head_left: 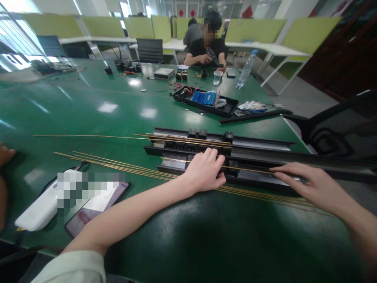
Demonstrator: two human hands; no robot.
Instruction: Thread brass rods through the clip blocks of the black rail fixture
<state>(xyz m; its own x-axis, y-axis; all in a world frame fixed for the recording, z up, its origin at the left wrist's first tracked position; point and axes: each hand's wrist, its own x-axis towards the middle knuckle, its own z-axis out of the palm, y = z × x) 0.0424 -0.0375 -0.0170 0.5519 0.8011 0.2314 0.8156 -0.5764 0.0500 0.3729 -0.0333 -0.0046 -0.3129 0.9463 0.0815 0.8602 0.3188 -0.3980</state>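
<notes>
My left hand (204, 169) is closed over the nearest black rail (253, 177), with its fingertips on the far side and the thumb toward me; what lies under the palm is hidden. A thin brass rod (247, 169) runs along that rail, past a small black block (233, 168). Its right end sits between the thumb and fingers of my right hand (315, 182). Behind it, another black rail (262, 144) carries several black blocks (202, 134), with more brass rods lying across them. Further brass rods (126, 168) lie on the table, passing beneath my left forearm.
On the green table (188, 236) are a white device (38, 208) and a phone (76, 222) by my left arm. Beyond the rails stand a black tray (226, 106) with a blue part, gloves (250, 107) and a bottle (247, 68). A co-worker (206, 51) sits opposite, holding a power tool. Another person's hand (5, 154) shows at the left edge.
</notes>
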